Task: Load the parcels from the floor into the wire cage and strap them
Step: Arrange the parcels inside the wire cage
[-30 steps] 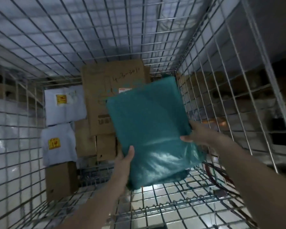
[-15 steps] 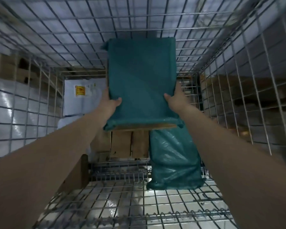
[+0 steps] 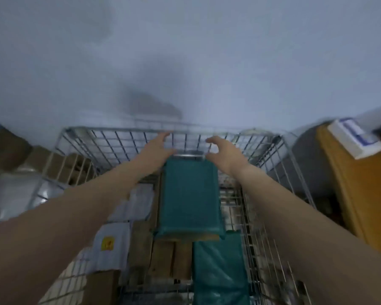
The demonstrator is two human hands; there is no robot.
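- A pale blue-grey wall [image 3: 207, 51] fills the upper half of the frame, blurred by camera motion.
- The wire cage [image 3: 110, 142] takes up the centre and bottom, seen from above, with its far rim running across mid-frame.
- A mustard-brown bundle [image 3: 365, 205] with a white label [image 3: 354, 139] stands outside the cage at the right edge.
- A teal parcel [image 3: 189, 199] sits inside the cage at centre frame, lying on top of stacked cardboard boxes [image 3: 163, 258] against the far mesh.
- A second teal parcel [image 3: 218, 271] lies below it, at lower centre-right, beside the cage's right wall.
- A white parcel [image 3: 112, 245] with a yellow sticker rests in the cage at lower left, next to the boxes.
- The left hand [image 3: 156, 148] hovers just above the top edge of the upper teal parcel, fingers spread and gripping nothing.
- The right hand [image 3: 224, 155] mirrors it to the right of centre, fingers loosely splayed and empty, near the far mesh.
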